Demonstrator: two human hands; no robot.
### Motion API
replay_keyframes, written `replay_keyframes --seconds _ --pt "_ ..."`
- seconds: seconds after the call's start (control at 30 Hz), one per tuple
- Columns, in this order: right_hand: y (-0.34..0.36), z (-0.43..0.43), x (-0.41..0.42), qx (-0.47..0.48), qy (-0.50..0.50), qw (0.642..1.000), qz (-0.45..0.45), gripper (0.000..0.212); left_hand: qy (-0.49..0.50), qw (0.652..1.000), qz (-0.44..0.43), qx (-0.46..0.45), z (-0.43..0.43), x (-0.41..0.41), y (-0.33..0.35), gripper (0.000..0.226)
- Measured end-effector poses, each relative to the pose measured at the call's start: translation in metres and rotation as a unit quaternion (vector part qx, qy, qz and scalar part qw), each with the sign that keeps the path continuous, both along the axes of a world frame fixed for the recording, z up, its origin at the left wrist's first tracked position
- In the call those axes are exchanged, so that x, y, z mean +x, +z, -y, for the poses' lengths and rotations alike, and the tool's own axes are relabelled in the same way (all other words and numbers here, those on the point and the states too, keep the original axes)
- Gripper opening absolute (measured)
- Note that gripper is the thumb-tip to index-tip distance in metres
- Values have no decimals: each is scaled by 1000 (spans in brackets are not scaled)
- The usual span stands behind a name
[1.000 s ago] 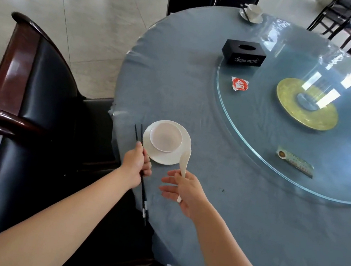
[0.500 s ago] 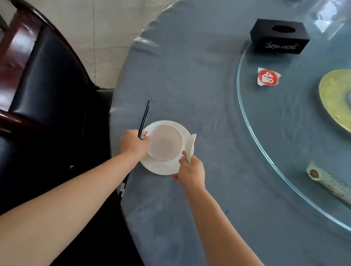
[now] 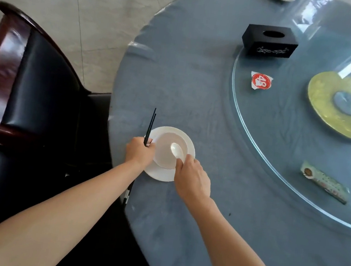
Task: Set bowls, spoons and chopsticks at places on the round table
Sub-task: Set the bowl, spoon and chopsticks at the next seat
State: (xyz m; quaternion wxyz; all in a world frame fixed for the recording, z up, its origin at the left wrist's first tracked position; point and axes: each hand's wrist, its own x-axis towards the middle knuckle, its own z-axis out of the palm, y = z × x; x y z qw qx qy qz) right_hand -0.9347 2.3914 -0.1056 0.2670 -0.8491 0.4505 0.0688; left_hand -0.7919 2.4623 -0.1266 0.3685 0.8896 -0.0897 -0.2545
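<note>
A white bowl [image 3: 164, 154] sits on a white saucer [image 3: 159, 175] near the edge of the round table [image 3: 199, 86], which is covered in a blue-grey cloth. Everything else is placed from that bowl.

The left hand [image 3: 139, 153] is just left of the bowl, its fingers curled round a pair of black chopsticks [image 3: 150, 126]. Their 2 tips point away from the person, past the bowl's left rim. Their back ends (with pale bands) show under the left forearm, nearer the person than the bowl.

The right hand [image 3: 192, 178] is at the bowl's near right side and pinches the handle of a white spoon [image 3: 177, 151]. The spoon's scoop lies inside the bowl, facing up. I cannot tell whether it touches the bottom.

Beyond the bowl and to its right lies a glass turntable [image 3: 257, 158] with a yellow disc [image 3: 323, 114] under its middle. On the glass, a red-and-white card [image 3: 260, 81] lies far beyond the bowl and a long printed packet [image 3: 323, 185] lies well to the bowl's right. A black tissue box [image 3: 270, 42] stands farther beyond the bowl, at the glass's edge.

A dark chair [image 3: 39, 89] with a wooden frame stands left of the bowl, at the table's edge.
</note>
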Motion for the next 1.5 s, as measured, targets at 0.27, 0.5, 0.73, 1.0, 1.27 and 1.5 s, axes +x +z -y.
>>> replay_keyframes --seconds 0.27,0.5,0.73,1.0,1.27,1.5 --pt "-8 -15 19 -61 47 996 -48 12 -36 999 -12 -10 -1 10 -4 20" --pt "-10 -21 23 -42 8 998 -50 9 -61 998 -7 -1 -2 16 -10 21" --pt "-10 -23 23 -20 -23 999 -30 13 -79 997 -16 6 -6 19 -6 19" --pt "-3 -26 15 0 -88 993 73 31 -167 979 109 -46 -28 9 22 31" --pt "28 -6 -16 -25 -168 980 105 27 -383 910 160 -6 -38 -15 32 28" --pt "27 4 -48 28 -285 946 152 23 -539 824 159 77 -26 -60 14 8"
